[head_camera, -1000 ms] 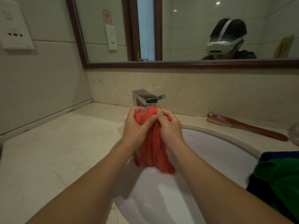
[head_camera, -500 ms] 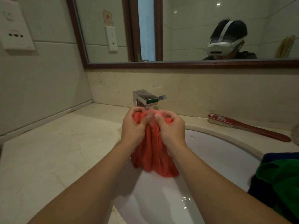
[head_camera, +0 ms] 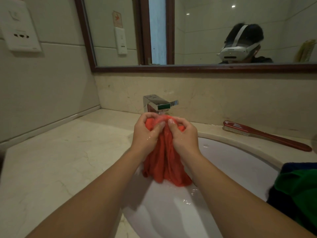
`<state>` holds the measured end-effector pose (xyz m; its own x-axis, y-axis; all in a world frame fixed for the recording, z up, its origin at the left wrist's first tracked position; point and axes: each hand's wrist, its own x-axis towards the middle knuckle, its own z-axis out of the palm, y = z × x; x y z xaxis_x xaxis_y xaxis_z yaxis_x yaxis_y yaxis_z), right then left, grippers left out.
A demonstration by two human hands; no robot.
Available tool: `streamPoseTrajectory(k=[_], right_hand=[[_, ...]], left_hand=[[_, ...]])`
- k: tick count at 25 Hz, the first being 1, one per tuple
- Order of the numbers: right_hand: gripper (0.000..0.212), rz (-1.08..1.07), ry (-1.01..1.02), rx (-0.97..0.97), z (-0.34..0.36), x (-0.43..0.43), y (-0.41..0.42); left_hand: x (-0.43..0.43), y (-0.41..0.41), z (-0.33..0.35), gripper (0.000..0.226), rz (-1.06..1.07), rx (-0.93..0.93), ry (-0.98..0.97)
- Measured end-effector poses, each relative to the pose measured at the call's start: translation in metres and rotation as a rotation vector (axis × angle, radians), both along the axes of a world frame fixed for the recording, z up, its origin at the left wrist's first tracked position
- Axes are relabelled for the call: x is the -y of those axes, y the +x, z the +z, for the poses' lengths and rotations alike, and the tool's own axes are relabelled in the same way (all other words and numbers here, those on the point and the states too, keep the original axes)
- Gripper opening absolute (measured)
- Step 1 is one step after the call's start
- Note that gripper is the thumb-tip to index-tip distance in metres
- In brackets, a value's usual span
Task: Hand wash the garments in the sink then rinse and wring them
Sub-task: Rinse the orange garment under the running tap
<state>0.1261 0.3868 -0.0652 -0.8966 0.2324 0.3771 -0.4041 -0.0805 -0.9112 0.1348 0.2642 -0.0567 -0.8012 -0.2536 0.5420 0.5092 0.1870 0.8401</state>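
A wet red garment hangs over the white sink, its top bunched just under the chrome tap, where water runs onto it. My left hand grips the left side of the bunched top. My right hand grips the right side, thumbs nearly touching in the middle. The garment's lower end trails onto the wet basin.
A green garment on a dark blue one lies at the sink's right rim. A red scrub brush rests on the marble counter behind the sink. A mirror hangs above; wall on the left.
Both hands have shifted their hold on the garment's top and moved slightly apart under the tap. The hanging cloth has spread and dropped a little lower.
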Motion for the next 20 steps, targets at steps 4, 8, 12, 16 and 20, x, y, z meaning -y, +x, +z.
streamPoseTrajectory(k=[4,8,12,16,20], right_hand=[[0.005,-0.109,-0.046,0.032,-0.003,-0.001,-0.005],[0.004,-0.146,-0.056,0.063,-0.004,0.003,-0.006],[0.009,-0.058,-0.014,-0.003,-0.001,0.005,-0.004],[0.01,0.013,0.018,-0.045,0.001,0.008,0.0],[0.012,0.046,-0.004,-0.023,-0.001,0.005,-0.001]], left_hand=[[-0.004,0.006,0.002,0.04,-0.06,0.02,0.031],[-0.005,0.008,0.005,0.049,-0.028,0.033,0.125],[-0.001,0.008,0.007,0.04,0.012,0.004,0.085],[0.0,0.008,0.005,0.031,0.019,0.006,0.026],[-0.002,0.006,0.004,0.021,0.015,0.01,0.023]])
